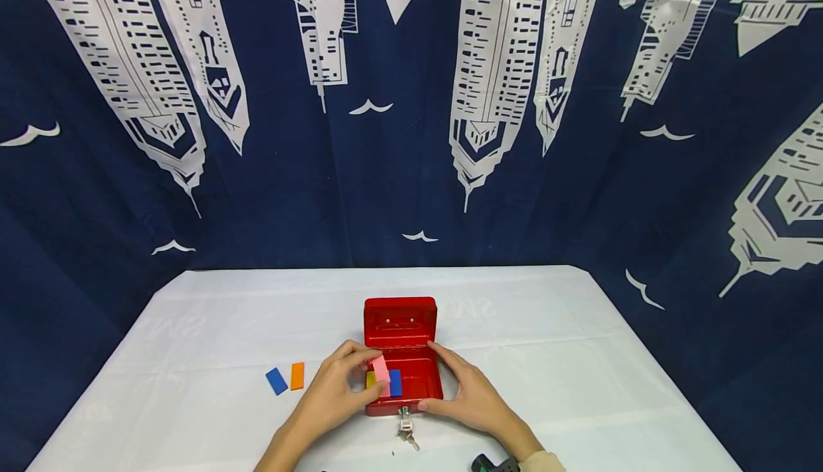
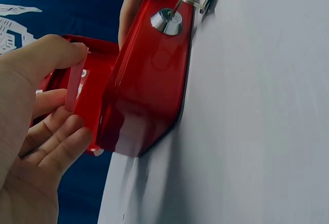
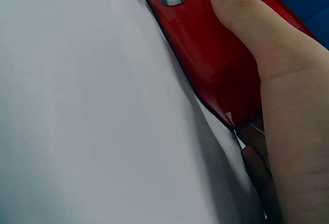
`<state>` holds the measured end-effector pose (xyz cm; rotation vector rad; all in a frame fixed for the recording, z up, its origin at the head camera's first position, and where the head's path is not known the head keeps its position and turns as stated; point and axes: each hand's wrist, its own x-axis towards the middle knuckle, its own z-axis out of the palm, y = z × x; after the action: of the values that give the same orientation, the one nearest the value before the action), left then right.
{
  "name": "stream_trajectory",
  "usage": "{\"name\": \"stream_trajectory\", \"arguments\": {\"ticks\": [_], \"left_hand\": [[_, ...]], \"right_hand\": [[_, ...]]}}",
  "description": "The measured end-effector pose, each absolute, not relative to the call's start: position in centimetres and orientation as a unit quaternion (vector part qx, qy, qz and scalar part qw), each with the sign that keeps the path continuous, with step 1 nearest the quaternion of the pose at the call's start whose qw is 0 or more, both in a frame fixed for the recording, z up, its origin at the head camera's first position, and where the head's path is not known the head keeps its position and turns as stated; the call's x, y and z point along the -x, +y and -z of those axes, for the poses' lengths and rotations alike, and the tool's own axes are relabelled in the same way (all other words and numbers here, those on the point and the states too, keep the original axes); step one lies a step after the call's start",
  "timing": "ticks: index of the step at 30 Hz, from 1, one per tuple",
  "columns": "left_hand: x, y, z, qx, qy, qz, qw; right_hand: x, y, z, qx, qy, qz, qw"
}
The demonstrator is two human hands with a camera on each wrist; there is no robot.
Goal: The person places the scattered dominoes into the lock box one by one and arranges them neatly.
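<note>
My left hand (image 1: 336,383) pinches a pink block (image 1: 381,367) between thumb and fingers, tilted, over the left part of a red cash box (image 1: 421,379). In the left wrist view the pink block (image 2: 75,84) stands edge-on between thumb and fingertips. The box lid (image 1: 400,323) is raised at the back. Inside, at the left, lie a blue block (image 1: 396,383) and a yellow block (image 1: 370,379), the latter partly hidden. My right hand (image 1: 474,395) holds the box by its right side, thumb on the front edge, as the right wrist view also shows.
Left of the box, a loose blue block (image 1: 277,381) and an orange block (image 1: 297,376) lie on the white tabletop (image 1: 193,358). Keys (image 1: 406,430) hang from the lock at the box front. A dark blue printed cloth (image 1: 398,172) rises behind the table.
</note>
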<state>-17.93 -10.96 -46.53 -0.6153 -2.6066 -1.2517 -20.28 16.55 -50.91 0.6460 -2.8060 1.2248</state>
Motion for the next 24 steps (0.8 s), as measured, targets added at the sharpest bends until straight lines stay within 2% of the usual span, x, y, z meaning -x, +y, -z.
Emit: {"name": "stream_trajectory", "arguments": {"ticks": [18, 24], "left_hand": [[19.0, -8.3, 46.9, 0.252, -0.866, 0.425, 0.076], [19.5, -7.5, 47.2, 0.271, -0.862, 0.421, 0.085]], "right_hand": [[20.4, 16.9, 50.7, -0.222, -0.892, -0.393, 0.011], [20.4, 17.0, 50.8, -0.223, -0.891, -0.395, 0.007]]}}
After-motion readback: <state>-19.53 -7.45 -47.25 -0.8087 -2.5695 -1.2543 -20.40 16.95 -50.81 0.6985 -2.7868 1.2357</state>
